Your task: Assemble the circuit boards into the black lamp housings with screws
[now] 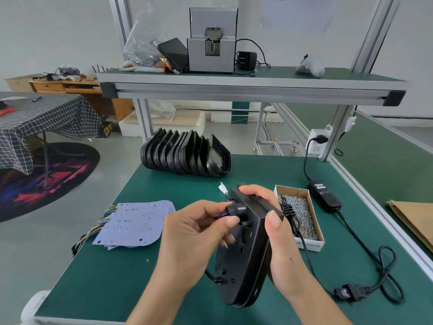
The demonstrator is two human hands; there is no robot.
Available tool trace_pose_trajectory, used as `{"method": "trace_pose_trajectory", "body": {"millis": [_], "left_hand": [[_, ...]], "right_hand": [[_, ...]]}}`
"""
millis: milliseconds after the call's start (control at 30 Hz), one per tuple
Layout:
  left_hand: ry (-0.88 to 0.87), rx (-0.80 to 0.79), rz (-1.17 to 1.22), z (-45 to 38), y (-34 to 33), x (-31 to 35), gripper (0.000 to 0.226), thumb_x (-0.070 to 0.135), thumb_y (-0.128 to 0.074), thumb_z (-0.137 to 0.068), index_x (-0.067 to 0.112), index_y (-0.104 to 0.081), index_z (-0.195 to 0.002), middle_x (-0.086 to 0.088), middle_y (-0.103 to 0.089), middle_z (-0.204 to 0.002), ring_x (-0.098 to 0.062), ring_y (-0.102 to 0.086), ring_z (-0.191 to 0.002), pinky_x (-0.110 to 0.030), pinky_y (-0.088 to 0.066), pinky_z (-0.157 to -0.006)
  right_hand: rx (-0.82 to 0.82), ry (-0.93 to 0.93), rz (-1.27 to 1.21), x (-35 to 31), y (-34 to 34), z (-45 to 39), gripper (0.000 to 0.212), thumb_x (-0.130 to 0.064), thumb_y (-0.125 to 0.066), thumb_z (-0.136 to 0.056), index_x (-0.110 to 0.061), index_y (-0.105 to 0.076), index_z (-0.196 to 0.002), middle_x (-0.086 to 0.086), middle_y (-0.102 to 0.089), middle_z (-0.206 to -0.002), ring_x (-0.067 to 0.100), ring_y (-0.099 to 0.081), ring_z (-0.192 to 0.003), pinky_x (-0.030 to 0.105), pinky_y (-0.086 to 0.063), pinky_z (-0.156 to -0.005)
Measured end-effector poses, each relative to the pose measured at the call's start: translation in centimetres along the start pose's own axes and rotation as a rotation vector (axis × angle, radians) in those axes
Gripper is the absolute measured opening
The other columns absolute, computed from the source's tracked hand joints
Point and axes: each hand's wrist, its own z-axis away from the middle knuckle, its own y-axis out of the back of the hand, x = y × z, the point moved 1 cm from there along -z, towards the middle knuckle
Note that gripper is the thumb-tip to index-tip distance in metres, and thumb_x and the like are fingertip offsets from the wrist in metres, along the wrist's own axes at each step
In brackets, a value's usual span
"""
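l hand (199,227) pinching, r hand (276,221) gripping (both raised).

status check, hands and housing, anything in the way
Right hand grips lamp housing by its edge. Left hand pinches wires at the housing's round port. Circuit boards stacked left, screw box right. Nothing blocking.

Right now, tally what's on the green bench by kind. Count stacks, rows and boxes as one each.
Held lamp housing, gripped by left hand and right hand: 1
Row of black housings: 1
Stack of circuit boards: 1
Box of screws: 1
Power adapter: 1
White connector: 1
Total: 6
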Motion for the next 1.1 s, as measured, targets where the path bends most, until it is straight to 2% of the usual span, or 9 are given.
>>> {"method": "trace_pose_trajectory", "body": {"millis": [100, 267, 467, 600, 700, 800, 933, 1000, 1100], "left_hand": [[-0.007, -0.028, -0.051, -0.1, 0.2, 0.4, 0.02, 0.025, -0.083, -0.077, 0.036, -0.083, -0.094, -0.002, -0.079, -0.079, -0.014, -0.07, -0.06, -0.021, -0.055, -0.06], [-0.07, -0.097, -0.24, -0.3, 0.5, 0.7, 0.022, 0.042, -0.074, -0.081, 0.044, -0.079, -0.103, 0.005, -0.079, -0.084, -0.014, -0.072, -0.066, -0.031, -0.062, -0.067], [-0.127, -0.13, -0.433, -1.3, 0.8, 0.5, 0.022, 0.046, -0.071, -0.085, 0.042, -0.076, -0.107, 0.011, -0.076, -0.084, -0.016, -0.069, -0.068, -0.027, -0.056, -0.064], [-0.049, -0.133, -0.423, -0.9, 0.9, 0.0, 0.025, 0.048, -0.073, -0.085, 0.047, -0.076, -0.111, 0.011, -0.076, -0.087, -0.012, -0.07, -0.073, -0.025, -0.056, -0.067], [0.107, -0.037, -0.312, -0.1, 0.2, -0.4, 0.021, 0.034, -0.078, -0.092, 0.048, -0.074, -0.108, 0.01, -0.075, -0.088, -0.012, -0.074, -0.07, -0.026, -0.055, -0.062], [0.094, -0.157, -0.555, 0.1, 0.5, 0.0, 0.007, 0.038, -0.067, -0.099, 0.041, -0.069, -0.093, 0.011, -0.068, -0.068, -0.003, -0.061, -0.054, -0.014, -0.042, -0.054], [0.138, -0.302, -0.688, -0.2, 0.9, 1.0, 0.026, 0.033, -0.062, -0.102, 0.028, -0.062, -0.076, 0.015, -0.059, -0.058, -0.006, -0.041, -0.047, -0.015, -0.034, -0.049], [0.149, -0.229, -0.715, 0.0, 0.6, 1.0, 0.029, 0.034, -0.063, -0.1, 0.022, -0.06, -0.073, 0.005, -0.058, -0.059, -0.009, -0.041, -0.049, -0.021, -0.035, -0.051], [0.128, -0.106, -0.851, 0.7, 0.0, 0.5, 0.03, 0.038, -0.061, -0.1, 0.02, -0.058, -0.076, 0.004, -0.056, -0.06, -0.02, -0.051, -0.06, -0.039, -0.048, -0.064]], "right_hand": [[0.201, -0.051, -0.034, 0.9, 0.5, 0.8, 0.073, -0.07, -0.053, -0.099, -0.018, -0.045, -0.15, 0.018, -0.066, -0.122, 0.049, -0.061, -0.108, 0.078, -0.044, -0.095], [0.228, 0.002, -0.005, 1.5, 0.0, 1.2, 0.072, -0.073, -0.05, -0.098, -0.022, -0.048, -0.149, 0.011, -0.065, -0.124, 0.046, -0.059, -0.11, 0.076, -0.044, -0.097], [0.222, -0.037, 0.11, 1.5, 0.3, 0.6, 0.074, -0.08, -0.046, -0.095, -0.027, -0.051, -0.146, 0.005, -0.062, -0.134, 0.032, -0.058, -0.126, 0.063, -0.044, -0.107], [0.164, -0.05, 0.096, 1.8, 0.8, 0.7, 0.073, -0.078, -0.046, -0.095, -0.028, -0.05, -0.149, 0.004, -0.061, -0.139, 0.028, -0.057, -0.13, 0.062, -0.041, -0.11], [0.21, -0.024, 0.055, 2.4, 1.0, 1.1, 0.07, -0.073, -0.047, -0.098, -0.024, -0.052, -0.147, 0.005, -0.06, -0.142, 0.031, -0.054, -0.135, 0.065, -0.038, -0.113], [0.246, -0.03, 0.008, 3.0, 1.4, 1.3, 0.066, -0.07, -0.049, -0.099, -0.022, -0.054, -0.144, 0.008, -0.06, -0.139, 0.035, -0.056, -0.13, 0.063, -0.04, -0.112], [0.212, -0.008, 0.181, 3.4, 2.6, 1.6, 0.051, -0.057, -0.045, -0.105, -0.03, -0.057, -0.146, -0.003, -0.058, -0.149, 0.022, -0.053, -0.139, 0.043, -0.041, -0.114], [0.22, -0.001, 0.299, 3.2, 3.5, 1.6, 0.04, -0.044, -0.051, -0.103, -0.038, -0.06, -0.142, -0.01, -0.055, -0.152, 0.017, -0.05, -0.143, 0.044, -0.043, -0.115], [0.239, 0.005, 0.6, 2.2, 4.2, 1.5, 0.037, -0.029, -0.059, -0.099, -0.034, -0.067, -0.134, -0.016, -0.053, -0.15, 0.013, -0.047, -0.143, 0.041, -0.044, -0.113]]}}
